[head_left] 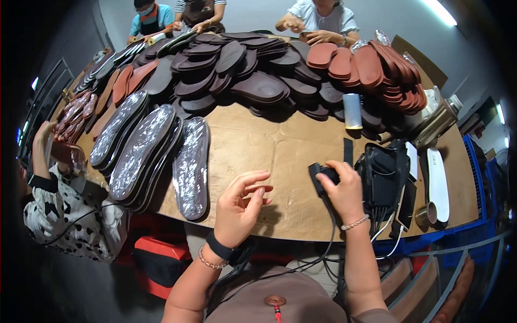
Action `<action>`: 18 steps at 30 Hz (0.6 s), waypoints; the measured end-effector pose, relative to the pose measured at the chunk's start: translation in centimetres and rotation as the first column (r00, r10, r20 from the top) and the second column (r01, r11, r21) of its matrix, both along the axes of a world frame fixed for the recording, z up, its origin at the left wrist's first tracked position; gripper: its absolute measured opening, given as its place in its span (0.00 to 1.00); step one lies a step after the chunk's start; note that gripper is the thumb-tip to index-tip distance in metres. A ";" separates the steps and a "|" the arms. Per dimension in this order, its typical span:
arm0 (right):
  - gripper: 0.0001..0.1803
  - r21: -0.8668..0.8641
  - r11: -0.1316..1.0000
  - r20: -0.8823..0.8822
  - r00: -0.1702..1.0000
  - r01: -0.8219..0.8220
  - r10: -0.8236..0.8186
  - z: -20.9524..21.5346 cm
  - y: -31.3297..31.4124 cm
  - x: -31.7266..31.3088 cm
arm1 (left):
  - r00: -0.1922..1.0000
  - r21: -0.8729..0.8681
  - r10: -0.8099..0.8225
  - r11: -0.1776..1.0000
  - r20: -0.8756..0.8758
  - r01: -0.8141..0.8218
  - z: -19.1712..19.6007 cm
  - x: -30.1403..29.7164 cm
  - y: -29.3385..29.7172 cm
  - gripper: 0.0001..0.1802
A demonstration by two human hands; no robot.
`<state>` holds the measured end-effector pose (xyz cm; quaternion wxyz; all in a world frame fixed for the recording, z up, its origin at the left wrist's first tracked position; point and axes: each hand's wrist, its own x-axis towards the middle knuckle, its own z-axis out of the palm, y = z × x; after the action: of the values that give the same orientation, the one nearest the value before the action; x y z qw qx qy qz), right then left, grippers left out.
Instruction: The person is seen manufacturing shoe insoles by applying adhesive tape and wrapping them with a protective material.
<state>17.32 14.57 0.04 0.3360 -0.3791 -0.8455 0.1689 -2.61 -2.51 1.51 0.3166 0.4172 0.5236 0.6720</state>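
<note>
Now right hand point(344, 191) gripping black device point(322, 177) (corded), left hand point(239, 207) empty

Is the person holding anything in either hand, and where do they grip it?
The right hand closes over the top of a small black device with a cable, resting on the table. The left hand is open, fingers curled, holding nothing.

The table point(280, 145) top looks like matt brown board, worn and seamed. The nearest soles point(191, 167) look rubbery under glossy, crinkled clear film. The dark brown soles point(258, 86) are smooth and matt; the reddish ones point(371, 64) too. The right hand point(344, 191) grips a matt black plastic device point(322, 177). The cylinder point(352, 110) shines like metal.
</note>
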 end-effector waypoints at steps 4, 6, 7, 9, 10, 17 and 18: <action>0.43 0.100 0.992 0.145 0.985 0.082 -0.096 0.5 -1.9 0.4 | 0.985 -0.127 -0.154 0.981 -0.078 0.143 0.7 0.7 0.5 0.21; 0.43 0.071 0.975 0.140 0.966 0.209 -0.217 0.6 -2.7 0.7 | 0.951 -0.298 -0.291 0.921 -0.100 0.251 1.4 0.8 0.9 0.26; 0.40 0.052 0.972 0.085 0.969 0.230 -0.234 0.7 -2.9 0.9 | 0.926 -0.320 -0.342 0.905 -0.158 0.280 1.8 1.0 1.3 0.27; 0.32 -0.181 0.951 0.017 0.968 0.250 -0.251 0.6 -3.2 1.4 | 0.895 -0.352 -0.393 0.885 -0.210 0.306 2.5 1.4 2.6 0.29; 0.30 -0.286 0.918 0.039 0.960 0.276 -0.277 0.5 -3.2 1.7 | 0.833 -0.353 -0.431 0.883 -0.346 0.309 2.8 1.6 3.6 0.30; 0.32 -0.561 0.827 -0.216 0.958 0.037 -0.189 -1.3 -2.5 2.7 | 0.493 -0.469 -0.483 0.868 -0.724 0.162 2.0 3.8 11.2 0.45; 0.32 -0.627 0.775 -0.376 0.904 -0.084 -0.205 -1.7 -2.4 2.7 | 0.502 -0.484 -0.493 0.860 -0.711 0.160 1.6 4.0 11.7 0.46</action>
<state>20.07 12.17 -1.64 0.3703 -0.4510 -0.6333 0.5084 1.41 9.21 3.07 0.2321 0.7065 0.6308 0.2215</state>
